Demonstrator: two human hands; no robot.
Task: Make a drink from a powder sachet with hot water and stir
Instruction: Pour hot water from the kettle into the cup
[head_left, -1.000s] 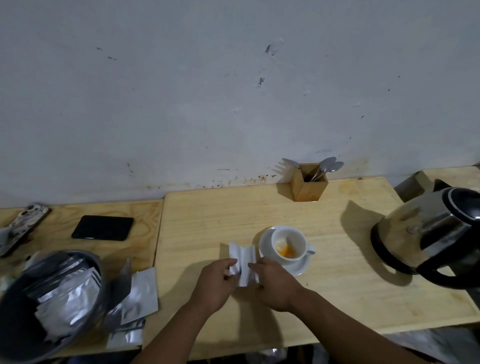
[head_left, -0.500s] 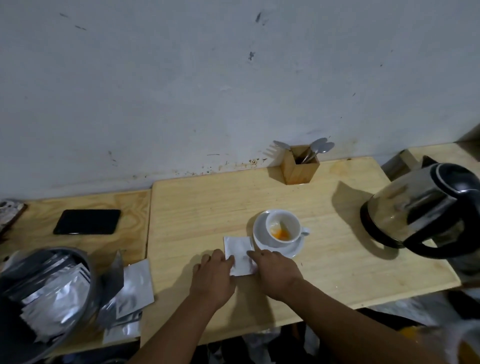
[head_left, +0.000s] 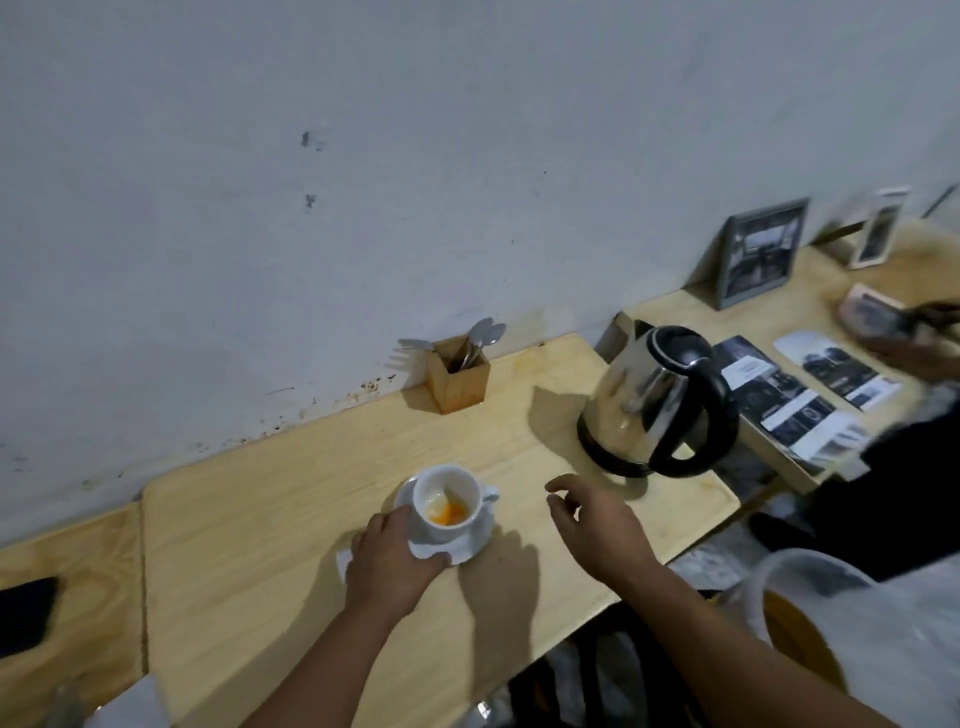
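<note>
A white cup (head_left: 448, 501) with orange powder at its bottom stands on a white saucer (head_left: 467, 543) on the wooden table (head_left: 260, 545). My left hand (head_left: 392, 564) grips the near left rim of the saucer, thumb on the rim. The folded white sachet (head_left: 343, 560) peeks out beneath that hand. My right hand (head_left: 597, 525) hovers open above the table, between the cup and the steel kettle (head_left: 654, 400) with its black handle. A wooden holder (head_left: 458, 379) with spoons (head_left: 480, 338) stands by the wall.
A black phone (head_left: 23, 616) lies at the far left. Right of the kettle a lower table holds printed leaflets (head_left: 789, 400), a framed picture (head_left: 761, 252) and another person's hand with a phone (head_left: 883, 317). A plastic-lined bin (head_left: 852, 623) stands at the lower right.
The view swung right. Both hands left the flattened sachet: my left hand moved onto the saucer, my right hand lifted and moved right toward the kettle.
</note>
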